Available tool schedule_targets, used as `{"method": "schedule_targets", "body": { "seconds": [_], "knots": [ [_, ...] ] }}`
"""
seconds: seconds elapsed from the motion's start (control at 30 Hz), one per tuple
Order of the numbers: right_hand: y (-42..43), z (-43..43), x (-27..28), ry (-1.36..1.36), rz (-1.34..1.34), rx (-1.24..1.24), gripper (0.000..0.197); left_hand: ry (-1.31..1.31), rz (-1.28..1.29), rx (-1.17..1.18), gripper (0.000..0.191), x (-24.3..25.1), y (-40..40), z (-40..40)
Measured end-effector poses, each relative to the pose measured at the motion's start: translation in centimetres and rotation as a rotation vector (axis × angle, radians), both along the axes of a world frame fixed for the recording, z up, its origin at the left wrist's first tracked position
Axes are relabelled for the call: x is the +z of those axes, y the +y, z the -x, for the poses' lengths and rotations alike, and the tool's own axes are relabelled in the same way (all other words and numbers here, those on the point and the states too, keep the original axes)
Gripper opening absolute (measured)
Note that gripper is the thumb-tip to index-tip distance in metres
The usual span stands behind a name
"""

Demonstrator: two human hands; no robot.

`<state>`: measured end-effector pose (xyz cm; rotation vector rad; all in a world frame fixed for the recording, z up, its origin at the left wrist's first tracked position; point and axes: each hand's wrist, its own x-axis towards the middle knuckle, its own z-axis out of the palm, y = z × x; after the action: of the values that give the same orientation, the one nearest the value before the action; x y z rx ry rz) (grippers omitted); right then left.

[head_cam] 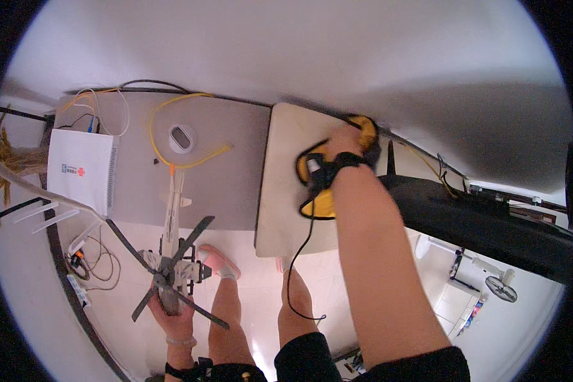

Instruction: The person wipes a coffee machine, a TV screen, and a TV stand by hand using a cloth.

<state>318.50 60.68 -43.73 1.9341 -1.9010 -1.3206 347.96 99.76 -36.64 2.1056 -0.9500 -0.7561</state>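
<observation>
My left hand (pixel 173 317) holds a grey toy helicopter (pixel 170 253) by its nose; the rotor blades spread out above the hand and the tail points toward the grey tabletop. Over the cream-coloured tabletop, my right hand (pixel 344 143) is on a yellow cloth item with black edging (pixel 319 205). Its fingers are blurred and partly hidden, so the grip on the cloth does not show clearly. A black device with a cable (pixel 302 243) sits at the right wrist.
A white router (pixel 79 172) and a small white oval device (pixel 181 138) stand on the grey tabletop (pixel 234 191), with a yellow cable (pixel 152 126) around the latter. A black surface (pixel 458 215) extends at the right. A power strip (pixel 79 290) and cables lie lower left.
</observation>
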Motion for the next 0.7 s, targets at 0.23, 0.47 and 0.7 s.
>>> {"method": "schedule_targets", "body": {
  "seconds": [0.23,0.47,0.7],
  "knots": [
    [-6.6,13.8,0.3,-0.104,0.369,-0.571,0.035,0.159,0.024,0.177,0.068,-1.1,2.7,0.3],
    [-2.7,4.8,0.1,-0.19,0.484,-0.483,0.03,0.176,-0.033,0.214,0.07,-0.3,5.9,-1.2],
    [2.6,-5.9,1.1,-0.689,0.882,-0.595,0.053,0.152,-0.017,0.1,0.071,0.8,4.1,0.2]
  ]
}}
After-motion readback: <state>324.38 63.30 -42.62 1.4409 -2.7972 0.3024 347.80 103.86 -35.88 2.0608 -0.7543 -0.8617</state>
